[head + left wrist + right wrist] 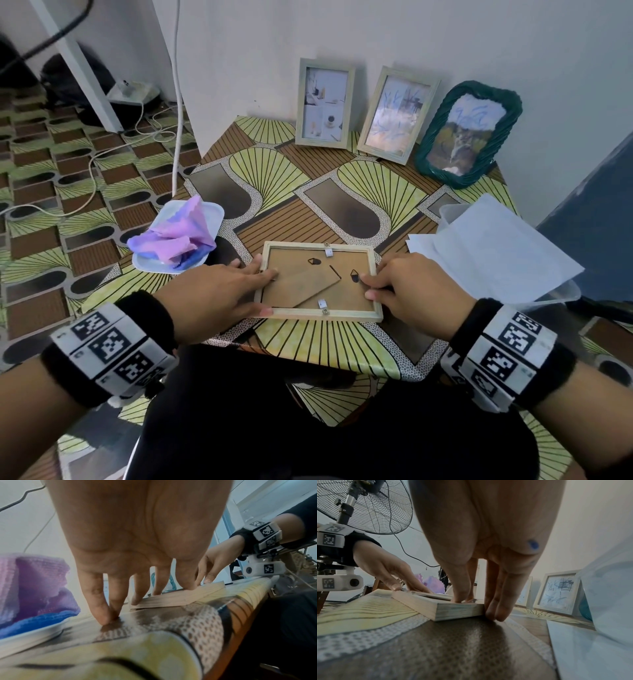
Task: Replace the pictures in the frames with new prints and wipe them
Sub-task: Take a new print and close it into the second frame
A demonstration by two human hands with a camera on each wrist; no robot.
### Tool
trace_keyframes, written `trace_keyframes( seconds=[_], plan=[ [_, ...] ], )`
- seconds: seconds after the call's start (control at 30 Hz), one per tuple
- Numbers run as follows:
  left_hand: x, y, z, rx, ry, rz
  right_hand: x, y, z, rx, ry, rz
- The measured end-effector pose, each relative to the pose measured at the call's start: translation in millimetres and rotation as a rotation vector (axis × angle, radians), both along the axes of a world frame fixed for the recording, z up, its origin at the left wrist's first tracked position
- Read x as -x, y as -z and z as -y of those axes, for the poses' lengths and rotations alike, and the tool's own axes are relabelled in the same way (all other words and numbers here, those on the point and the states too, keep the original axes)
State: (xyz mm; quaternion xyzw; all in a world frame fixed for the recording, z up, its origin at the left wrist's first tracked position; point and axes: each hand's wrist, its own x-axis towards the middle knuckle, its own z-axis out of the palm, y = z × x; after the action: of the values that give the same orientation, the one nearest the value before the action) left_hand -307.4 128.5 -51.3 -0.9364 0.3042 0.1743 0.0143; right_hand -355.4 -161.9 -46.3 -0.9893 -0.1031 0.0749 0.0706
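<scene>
On table (281, 205): four frames; both hands' fingers straight, pressing face-down frame (320, 315).

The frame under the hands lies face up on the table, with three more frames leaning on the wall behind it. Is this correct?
Not quite: the frame under the hands lies face down. The head view shows its brown backing board, stand and clips on top. The three frames against the wall are as you say.
</scene>
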Motion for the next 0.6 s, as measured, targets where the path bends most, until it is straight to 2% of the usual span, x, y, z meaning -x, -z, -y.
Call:
trace_keyframes(
  seconds=[0.2,0.33,0.47,0.6],
  plan=[
    [16.8,1.7,-0.3,0.005,0.042,0.145,-1.1,1.6,3.1,-0.069,0.006,-0.001],
    [21.7,-1.8,8.8,0.112,0.126,0.158,-6.0,-3.7,11.8,-0.247,0.05,-0.028],
    [15.5,2.4,18.3,0.054,0.202,0.154,-19.3,-6.0,12.7,-0.442,0.181,0.072],
    [10.3,4.7,20.5,0.046,0.219,0.115,-28.9,-1.4,8.2,-0.348,0.129,-0.038]
  ],
)
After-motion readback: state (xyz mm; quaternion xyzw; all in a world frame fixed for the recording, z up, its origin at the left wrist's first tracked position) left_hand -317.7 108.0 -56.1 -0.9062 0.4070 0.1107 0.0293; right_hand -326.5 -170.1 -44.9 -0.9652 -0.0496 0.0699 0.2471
